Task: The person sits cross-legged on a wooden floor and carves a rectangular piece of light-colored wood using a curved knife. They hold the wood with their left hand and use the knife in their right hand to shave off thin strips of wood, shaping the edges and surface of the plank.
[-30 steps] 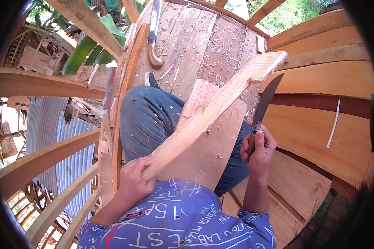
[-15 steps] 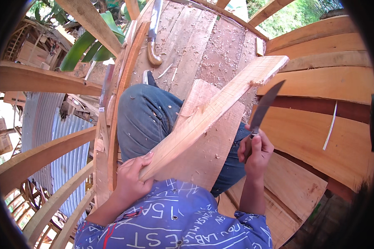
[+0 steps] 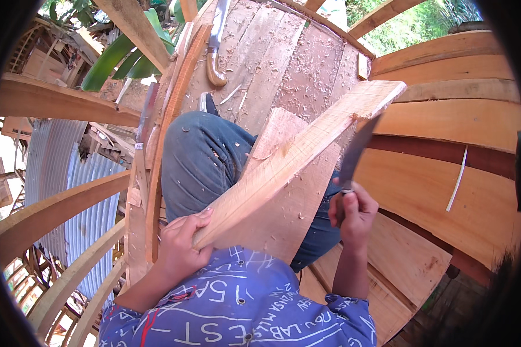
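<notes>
Clasping a knife point(image 3: 357, 153) by its handle, I keep the right grip point(image 3: 355, 213) closed, blade pointing far, just right of a plank point(image 3: 295, 149). My left grip point(image 3: 183, 242) holds the plank's near-left end. Beneath lies a wide board point(image 3: 297, 215); farther off, a wood-handled blade point(image 3: 216, 65) rests on the shaving-strewn floor point(image 3: 263, 52).

- Left grip point(image 3: 182, 243) closed, fingers point(image 3: 198, 221) curled, knuckles uppermost.
- Left forearm point(image 3: 147, 289) slanting inward across the torso's side.
- Right grip point(image 3: 354, 214) a closed fist, thumb point(image 3: 351, 202) on top.
- Right forearm point(image 3: 351, 272) pointing straight ahead.
</notes>
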A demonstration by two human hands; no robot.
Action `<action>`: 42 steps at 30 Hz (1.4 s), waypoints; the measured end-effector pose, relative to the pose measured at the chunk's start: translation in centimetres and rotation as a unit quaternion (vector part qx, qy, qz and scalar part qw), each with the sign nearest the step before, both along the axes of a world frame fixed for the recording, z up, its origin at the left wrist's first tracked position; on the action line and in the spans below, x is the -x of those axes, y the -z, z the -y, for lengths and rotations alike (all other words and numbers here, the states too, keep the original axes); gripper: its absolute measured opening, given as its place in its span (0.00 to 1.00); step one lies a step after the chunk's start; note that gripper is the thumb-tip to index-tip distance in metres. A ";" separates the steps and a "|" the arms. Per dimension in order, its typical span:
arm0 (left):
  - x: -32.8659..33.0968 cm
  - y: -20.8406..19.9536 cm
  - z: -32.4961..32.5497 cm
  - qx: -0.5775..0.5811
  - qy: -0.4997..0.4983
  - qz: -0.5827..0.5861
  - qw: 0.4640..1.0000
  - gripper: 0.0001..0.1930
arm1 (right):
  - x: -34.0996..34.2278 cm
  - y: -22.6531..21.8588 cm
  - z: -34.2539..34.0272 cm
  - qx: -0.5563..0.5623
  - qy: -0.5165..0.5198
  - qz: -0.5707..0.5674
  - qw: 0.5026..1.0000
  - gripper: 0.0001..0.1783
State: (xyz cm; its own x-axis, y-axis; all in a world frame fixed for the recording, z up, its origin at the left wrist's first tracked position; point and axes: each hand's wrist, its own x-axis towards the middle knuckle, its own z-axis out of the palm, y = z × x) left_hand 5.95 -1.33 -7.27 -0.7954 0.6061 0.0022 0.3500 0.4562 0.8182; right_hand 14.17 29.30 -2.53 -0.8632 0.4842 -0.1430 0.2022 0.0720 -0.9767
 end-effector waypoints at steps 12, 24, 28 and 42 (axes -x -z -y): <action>0.2 0.3 0.1 0.002 0.006 0.002 1.000 0.18 | -0.6 0.5 2.9 0.106 -0.091 0.117 0.983 0.15; 0.0 0.2 0.2 -0.007 -0.003 0.002 1.000 0.19 | -0.3 0.5 1.0 -0.006 -0.006 0.037 0.999 0.13; 0.1 0.3 0.1 -0.002 0.002 -0.007 1.000 0.19 | -0.8 0.8 3.2 0.087 -0.088 0.111 0.986 0.13; -0.2 0.1 0.1 -0.002 -0.004 0.009 1.000 0.19 | -0.3 0.6 1.7 -0.008 -0.054 0.075 0.996 0.13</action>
